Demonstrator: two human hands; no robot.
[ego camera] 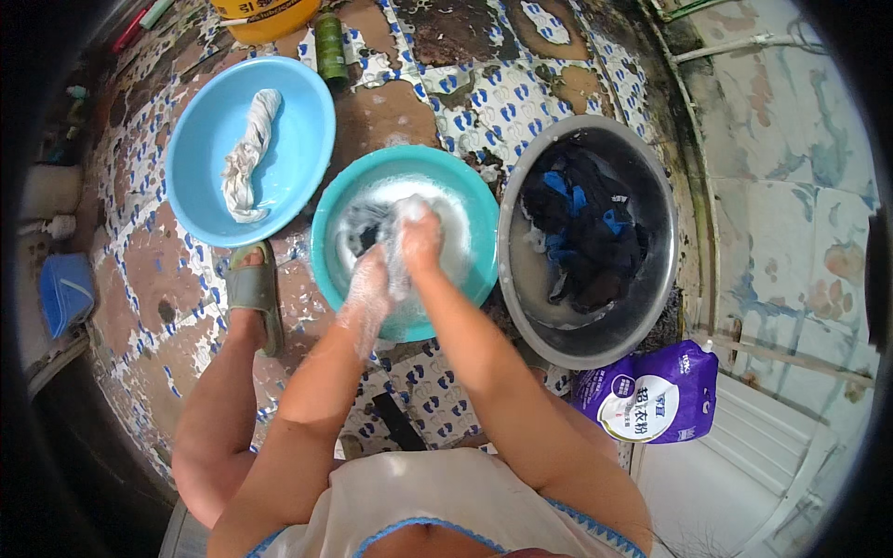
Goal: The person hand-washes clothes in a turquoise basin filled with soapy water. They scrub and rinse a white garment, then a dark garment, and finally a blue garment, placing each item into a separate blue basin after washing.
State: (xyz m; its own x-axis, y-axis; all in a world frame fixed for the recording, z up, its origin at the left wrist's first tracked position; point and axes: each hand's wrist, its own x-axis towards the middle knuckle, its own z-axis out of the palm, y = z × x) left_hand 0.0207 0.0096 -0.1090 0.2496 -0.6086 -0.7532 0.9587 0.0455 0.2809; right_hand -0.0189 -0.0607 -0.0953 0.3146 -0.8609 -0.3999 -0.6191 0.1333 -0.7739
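In the teal plastic basin [324, 279] before me, both hands work in foamy water. My right hand [423, 240] is closed around a suds-covered cloth [396, 261], its knuckles up and white foam over the fingers. On the basin's near left side, my left hand [368, 273] grips the same cloth, with suds running up the wrist. A dark part of the cloth [366, 238] shows between foam beyond my left hand. Foam and motion blur hide the fingertips and the cloth's outline.
A light blue basin [192, 167] at left holds a twisted white cloth [252, 153]. At right, a grey metal basin [513, 293] contains dark wet clothes [593, 230]. Nearby are a purple detergent bag [691, 390], green bottle [330, 49] and yellow bucket [268, 21]. My slippered foot [251, 279] rests left.
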